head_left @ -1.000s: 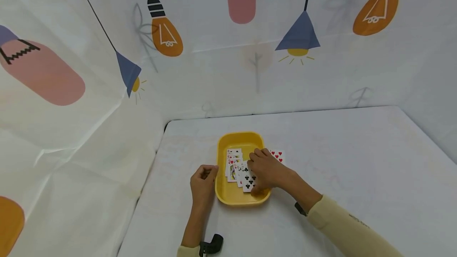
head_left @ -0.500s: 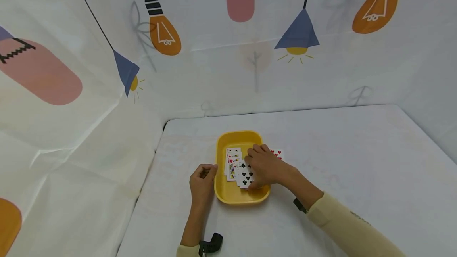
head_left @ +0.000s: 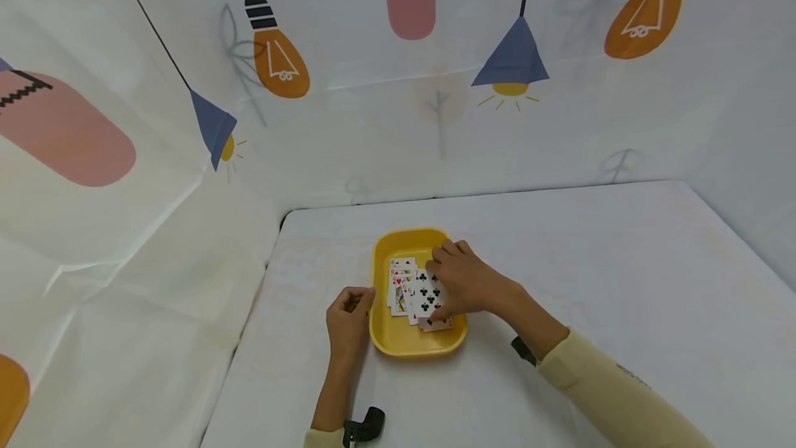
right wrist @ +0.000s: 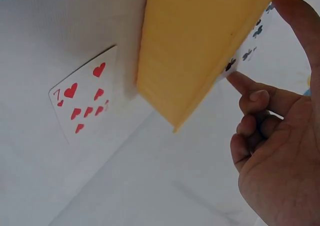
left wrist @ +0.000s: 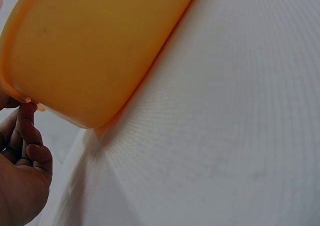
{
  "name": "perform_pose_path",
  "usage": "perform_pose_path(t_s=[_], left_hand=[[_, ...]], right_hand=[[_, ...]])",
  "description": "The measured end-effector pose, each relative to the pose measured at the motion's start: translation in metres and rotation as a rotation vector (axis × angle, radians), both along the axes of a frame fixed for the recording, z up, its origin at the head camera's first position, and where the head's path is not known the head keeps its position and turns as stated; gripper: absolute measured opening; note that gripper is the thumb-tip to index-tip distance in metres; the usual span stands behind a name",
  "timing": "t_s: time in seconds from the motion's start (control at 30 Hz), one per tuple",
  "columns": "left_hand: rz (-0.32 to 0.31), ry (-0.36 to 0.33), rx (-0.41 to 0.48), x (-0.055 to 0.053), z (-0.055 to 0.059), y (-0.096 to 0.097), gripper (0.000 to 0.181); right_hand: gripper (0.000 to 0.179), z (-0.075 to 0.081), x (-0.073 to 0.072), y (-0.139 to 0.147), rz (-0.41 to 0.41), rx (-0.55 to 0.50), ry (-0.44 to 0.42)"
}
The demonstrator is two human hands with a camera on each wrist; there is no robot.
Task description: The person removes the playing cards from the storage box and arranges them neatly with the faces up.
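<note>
Clubs card point(head_left: 427, 296) shifted forward, one edge hidden by right hand point(head_left: 468, 283)

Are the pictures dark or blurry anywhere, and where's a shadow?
Head view: dim, soft light, with a faint shadow on the white table by the yellow tray; left wrist view: the left hand looks dark, and faint stripes run over the table; right wrist view: the seven of hearts is readable, but its lower edge fades into the white.

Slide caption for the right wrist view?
Right hand holding a clubs card at the yellow tray, seven of hearts lying outside.
</note>
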State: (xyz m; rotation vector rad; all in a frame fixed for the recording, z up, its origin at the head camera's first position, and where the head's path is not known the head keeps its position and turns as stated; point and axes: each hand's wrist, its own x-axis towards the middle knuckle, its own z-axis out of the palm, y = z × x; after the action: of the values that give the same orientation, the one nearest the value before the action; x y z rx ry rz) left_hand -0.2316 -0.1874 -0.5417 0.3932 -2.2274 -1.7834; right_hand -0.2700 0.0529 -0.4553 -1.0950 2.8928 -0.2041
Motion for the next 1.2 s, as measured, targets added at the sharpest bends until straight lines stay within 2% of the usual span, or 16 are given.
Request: perform_pose_path(t_s=[0.27, 0.53, 0.93, 1.2], left_hand=[[-0.007, -0.003, 0.001, 0.002, 0.000, 0.000, 0.020], [-0.002, -0.023, 0.007, 0.003, 0.000, -0.001, 0.020], [0.001, -0.040, -0.016, 0.002, -0.001, 0.001, 0.021], [-0.012, -0.025, -0.001, 0.002, -0.001, 0.001, 0.020]], right_hand=[[0.083, 0.013, -0.001, 0.008, -0.031, -0.001, 0.002], [0.084, 0.025, -0.003, 0.017, -0.040, 0.005, 0.046], [0.085, 0.025, -0.006, 0.042, -0.072, 0.012, 0.047], [0.084, 0.021, -0.008, 0.061, -0.111, 0.035, 0.066]])
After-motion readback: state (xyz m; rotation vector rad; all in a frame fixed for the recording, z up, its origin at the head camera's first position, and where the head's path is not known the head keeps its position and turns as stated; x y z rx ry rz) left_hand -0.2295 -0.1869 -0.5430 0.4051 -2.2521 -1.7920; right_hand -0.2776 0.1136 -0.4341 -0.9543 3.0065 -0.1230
